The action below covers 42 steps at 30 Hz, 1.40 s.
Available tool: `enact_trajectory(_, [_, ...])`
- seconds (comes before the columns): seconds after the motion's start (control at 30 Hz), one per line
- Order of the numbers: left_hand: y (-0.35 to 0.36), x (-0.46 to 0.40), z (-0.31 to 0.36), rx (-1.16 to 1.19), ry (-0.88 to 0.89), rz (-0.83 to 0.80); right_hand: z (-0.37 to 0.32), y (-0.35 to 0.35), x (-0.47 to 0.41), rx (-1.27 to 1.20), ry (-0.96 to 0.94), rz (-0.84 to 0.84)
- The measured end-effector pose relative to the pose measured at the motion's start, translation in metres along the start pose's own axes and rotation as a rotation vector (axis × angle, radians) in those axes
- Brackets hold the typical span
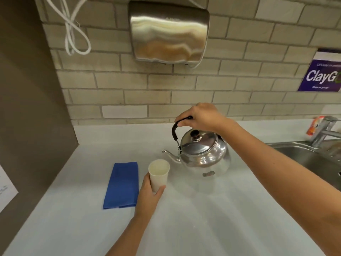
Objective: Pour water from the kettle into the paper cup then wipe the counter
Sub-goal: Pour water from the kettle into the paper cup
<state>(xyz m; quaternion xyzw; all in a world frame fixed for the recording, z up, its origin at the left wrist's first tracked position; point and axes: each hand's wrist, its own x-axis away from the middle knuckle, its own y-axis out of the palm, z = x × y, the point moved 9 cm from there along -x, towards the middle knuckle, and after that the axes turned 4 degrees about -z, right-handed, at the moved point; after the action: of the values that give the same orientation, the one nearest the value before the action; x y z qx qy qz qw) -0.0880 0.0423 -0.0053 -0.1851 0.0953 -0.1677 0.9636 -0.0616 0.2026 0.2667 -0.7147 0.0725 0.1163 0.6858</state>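
Observation:
A shiny steel kettle (204, 156) with a black handle sits on the pale counter (203, 218), its lid on and its spout pointing left. My right hand (201, 115) grips the handle from above. Just left of the spout stands a white paper cup (159, 174), and my left hand (149, 196) is wrapped around its lower part. The cup's rim is slightly below the spout tip. A folded blue cloth (122, 185) lies flat on the counter to the left of the cup.
A steel sink (310, 157) with a tap (323, 130) is set into the counter at the right. A metal hand dryer (168, 32) hangs on the brick wall above, with white cables beside it. A brown panel (27, 108) closes the left side.

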Motion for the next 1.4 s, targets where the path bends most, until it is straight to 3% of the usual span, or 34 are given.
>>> enact_trajectory(0.6, [-0.002,0.003,0.006,0.021,0.016,-0.007,-0.051,0.001,0.011,0.305,-0.181,-0.071])
enact_trajectory(1.4, [0.001,0.001,-0.001,0.036,-0.025,-0.02,-0.058,0.007,0.008,0.341,-0.248,-0.124])
